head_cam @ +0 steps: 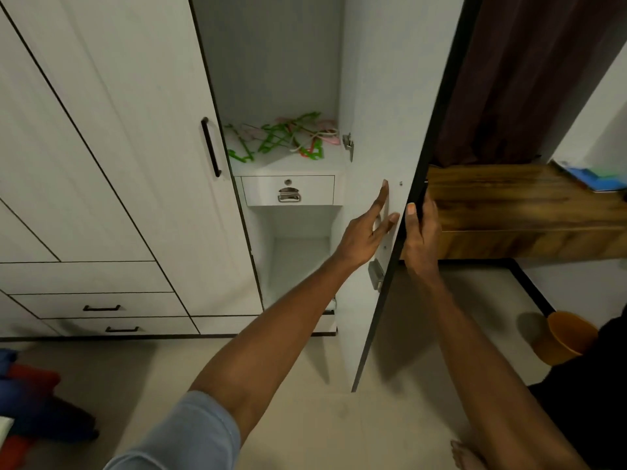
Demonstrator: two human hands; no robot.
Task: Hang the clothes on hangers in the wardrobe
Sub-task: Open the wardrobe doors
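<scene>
On the wardrobe shelf [288,164], jumbled hangers [281,137] lie flat, pointing variously.

An orange bucket [563,337] is sitting on the floor [441,327] beneath a wooden desk [515,205], which is carrying what may be blue books [590,178].

Both hands on open wardrobe door [380,96], hangers [281,137] inside.
</scene>
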